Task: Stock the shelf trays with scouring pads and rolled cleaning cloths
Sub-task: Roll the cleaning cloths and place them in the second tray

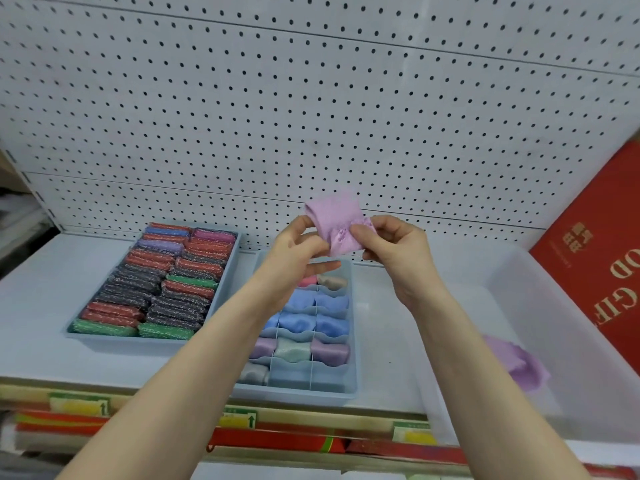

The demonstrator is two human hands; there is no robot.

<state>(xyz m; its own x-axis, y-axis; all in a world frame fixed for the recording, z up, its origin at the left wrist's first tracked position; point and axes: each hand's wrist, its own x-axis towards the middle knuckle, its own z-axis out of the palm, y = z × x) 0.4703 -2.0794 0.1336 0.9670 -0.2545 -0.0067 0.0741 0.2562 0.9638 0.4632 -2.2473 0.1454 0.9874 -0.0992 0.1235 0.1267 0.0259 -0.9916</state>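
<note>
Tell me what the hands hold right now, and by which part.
Both hold one lilac cloth in the air above the divided tray. The left hand pinches its lower left edge; the right hand pinches its lower right edge.

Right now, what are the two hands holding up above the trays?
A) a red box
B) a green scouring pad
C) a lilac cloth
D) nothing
C: both the left hand and the right hand pinch a lilac cloth between them.

Both bare forearms reach forward and meet in the middle. The left hand [298, 247] and the right hand [391, 251] are raised, fingers curled, pinching.
</note>
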